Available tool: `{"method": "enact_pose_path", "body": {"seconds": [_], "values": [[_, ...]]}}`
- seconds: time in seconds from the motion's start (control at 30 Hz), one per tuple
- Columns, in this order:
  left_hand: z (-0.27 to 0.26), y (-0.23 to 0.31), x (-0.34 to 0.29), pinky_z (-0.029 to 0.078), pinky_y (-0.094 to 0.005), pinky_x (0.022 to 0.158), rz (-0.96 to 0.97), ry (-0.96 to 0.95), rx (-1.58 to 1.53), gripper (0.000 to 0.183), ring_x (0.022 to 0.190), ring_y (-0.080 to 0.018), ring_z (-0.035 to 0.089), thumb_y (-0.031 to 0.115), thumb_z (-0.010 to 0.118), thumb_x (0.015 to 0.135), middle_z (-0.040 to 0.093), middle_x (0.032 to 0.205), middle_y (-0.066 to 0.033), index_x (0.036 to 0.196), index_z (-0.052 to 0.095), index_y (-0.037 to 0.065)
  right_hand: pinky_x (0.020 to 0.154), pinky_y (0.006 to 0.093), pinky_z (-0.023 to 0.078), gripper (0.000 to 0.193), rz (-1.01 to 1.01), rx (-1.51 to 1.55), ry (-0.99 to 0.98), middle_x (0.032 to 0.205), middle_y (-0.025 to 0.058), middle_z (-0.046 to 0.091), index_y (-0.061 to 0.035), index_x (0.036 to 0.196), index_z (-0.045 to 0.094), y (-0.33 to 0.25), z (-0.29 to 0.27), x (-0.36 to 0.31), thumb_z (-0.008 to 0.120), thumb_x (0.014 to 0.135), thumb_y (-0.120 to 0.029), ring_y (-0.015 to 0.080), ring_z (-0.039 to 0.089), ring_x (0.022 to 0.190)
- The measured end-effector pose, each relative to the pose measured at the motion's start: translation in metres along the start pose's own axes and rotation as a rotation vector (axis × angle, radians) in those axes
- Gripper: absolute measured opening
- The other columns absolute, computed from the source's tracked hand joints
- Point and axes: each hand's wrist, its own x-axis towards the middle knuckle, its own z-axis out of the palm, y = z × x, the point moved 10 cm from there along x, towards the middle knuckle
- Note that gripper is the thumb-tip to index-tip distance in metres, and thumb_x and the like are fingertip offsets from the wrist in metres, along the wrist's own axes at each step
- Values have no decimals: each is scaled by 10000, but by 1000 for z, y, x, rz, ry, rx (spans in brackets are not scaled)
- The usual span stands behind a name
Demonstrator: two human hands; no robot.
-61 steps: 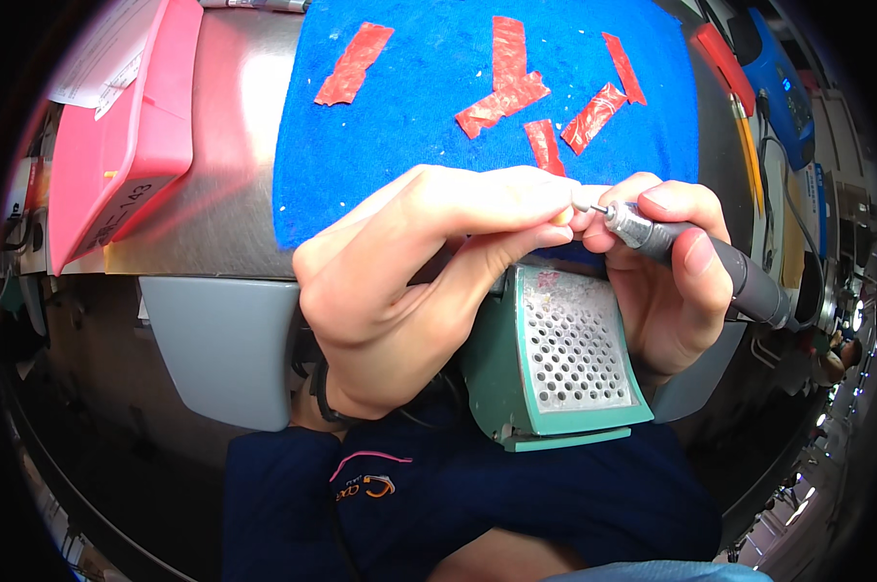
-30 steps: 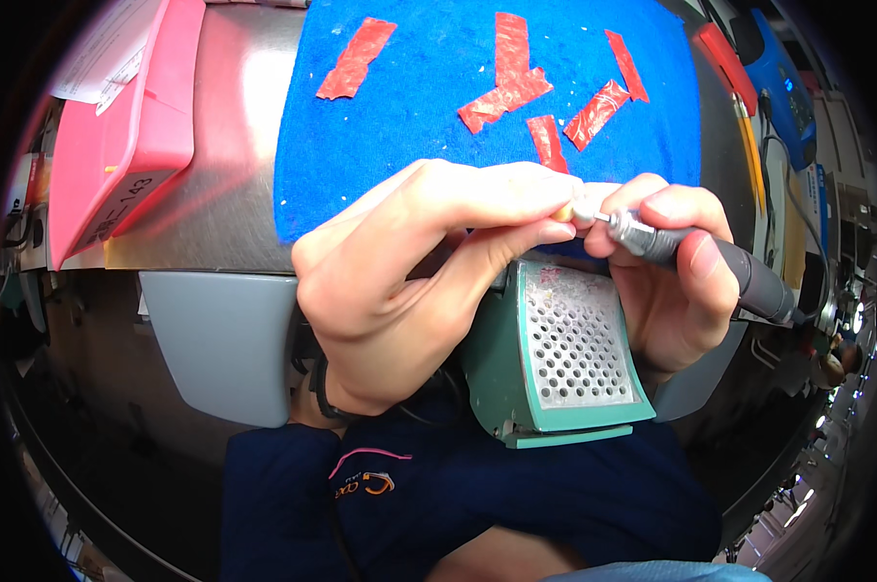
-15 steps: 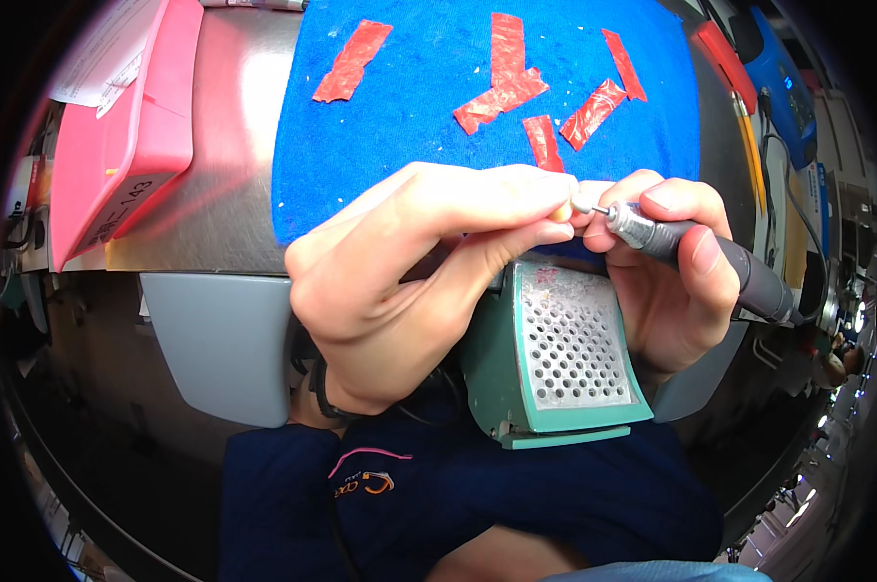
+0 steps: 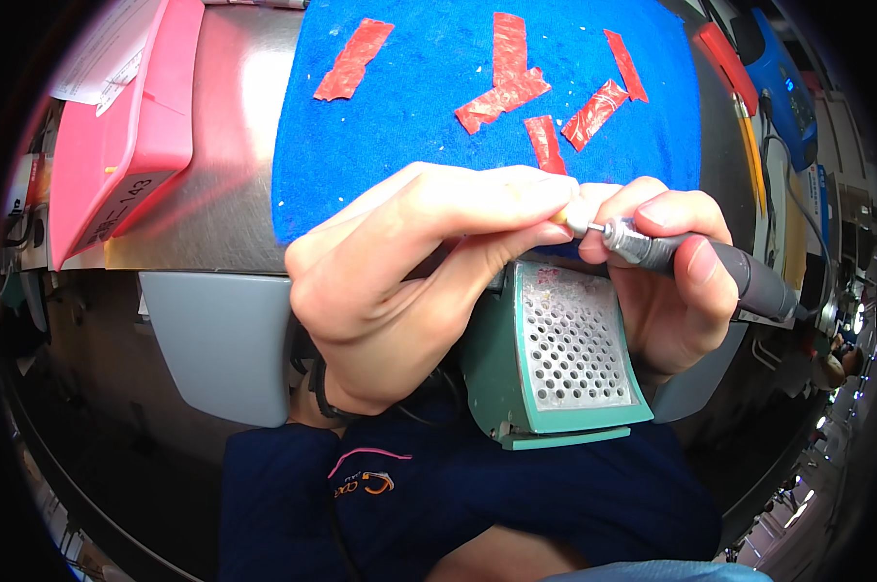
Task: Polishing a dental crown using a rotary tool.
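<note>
My left hand (image 4: 390, 262) comes in from the lower left, thumb and forefinger pinched on a small yellowish piece (image 4: 561, 218). Most of that piece is hidden by the fingertips, so its full shape does not show. My right hand (image 4: 681, 315) is wrapped round a dark grey rotary handpiece (image 4: 749, 276) with a metal nose. A thin shank carries a pale rounded bit (image 4: 581, 223), which meets the small piece or lies right against it. The fingertips of both hands are close together. Just below them stands a green box (image 4: 492, 364) with a perforated metal plate (image 4: 576, 339).
Beyond my hands a blue towel (image 4: 409, 126) carries several red film strips (image 4: 509, 48) and pale crumbs. A pink bin (image 4: 162, 121) stands left on the metal bench (image 4: 235, 165). At right lie a blue device (image 4: 787, 92) and cables. A grey armrest (image 4: 215, 339) sits at left.
The handpiece nose and bit have shifted slightly left and down, closer against the small piece. The right fingers have moved a little with it; my left hand stays nearly still.
</note>
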Motion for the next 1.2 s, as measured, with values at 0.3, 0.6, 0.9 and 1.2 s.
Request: {"method": "enact_pose_path", "body": {"seconds": [0.3, 0.6, 0.9, 1.2], "values": [[2, 3, 4, 598, -350, 793, 45, 7, -4, 290, 862, -243, 702, -192, 706, 750, 687, 959, -247, 989, 589, -79, 966, 469, 425, 377, 6, -1, 41, 1013, 238, 586, 14, 1224, 523, -1, -4, -2, 425, 1002, -274, 352, 558, 1034], [1, 2, 0, 601, -384, 811, 33, 12, -61, 282, 873, -267, 700, -208, 689, 756, 685, 936, -246, 984, 585, -81, 964, 477, 428, 375, -4, 39, 42, 1028, 257, 567, 12, 1232, 509, -1, -2, -2, 427, 1002, -273, 358, 556, 1028], [0, 1, -2, 597, -399, 819, 20, 14, -53, 280, 877, -279, 700, -205, 697, 748, 683, 942, -253, 973, 589, -78, 964, 482, 425, 362, 9, 26, 5, 1026, 261, 565, 16, 1223, 508, 0, 0, -2, 425, 1001, -258, 362, 549, 1035], [0, 1, -1, 599, -390, 810, 22, 17, -51, 272, 885, -286, 701, -205, 701, 744, 685, 946, -253, 959, 591, -80, 964, 483, 424, 356, 12, 21, -9, 1025, 264, 570, 25, 1209, 514, 1, 0, -1, 429, 995, -246, 352, 555, 1030]]}}
